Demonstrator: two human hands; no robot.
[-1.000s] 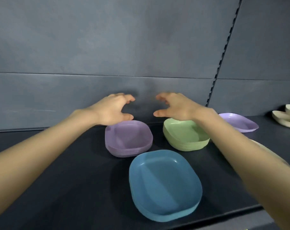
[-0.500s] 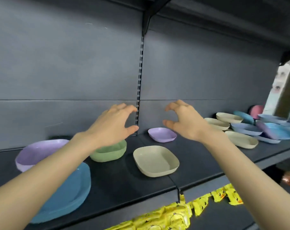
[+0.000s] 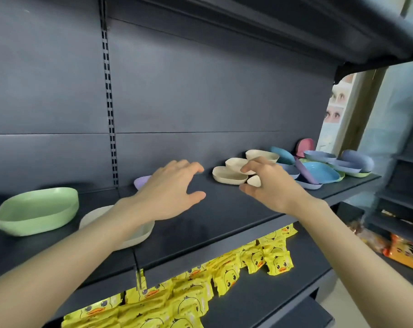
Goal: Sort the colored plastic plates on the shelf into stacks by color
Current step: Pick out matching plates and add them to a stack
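Note:
Both hands hover over the dark shelf, holding nothing. My left hand has spread, relaxed fingers above the bare middle of the shelf. My right hand hangs with loosely curled fingers just in front of three cream plates. A green stack sits at the far left, with a cream plate partly hidden under my left forearm. A purple plate peeks out behind my left hand. To the right lies a jumble of blue, purple, green and pink plates.
The shelf above overhangs the work area. Yellow duck-print snack packets fill the shelf below. More snack bags lie on a rack at the right. A slotted upright divides the back panel.
The view has swung right and the green stack now sits at the far left. Both hands have travelled right along the shelf, and my right hand has come close to the cream plates.

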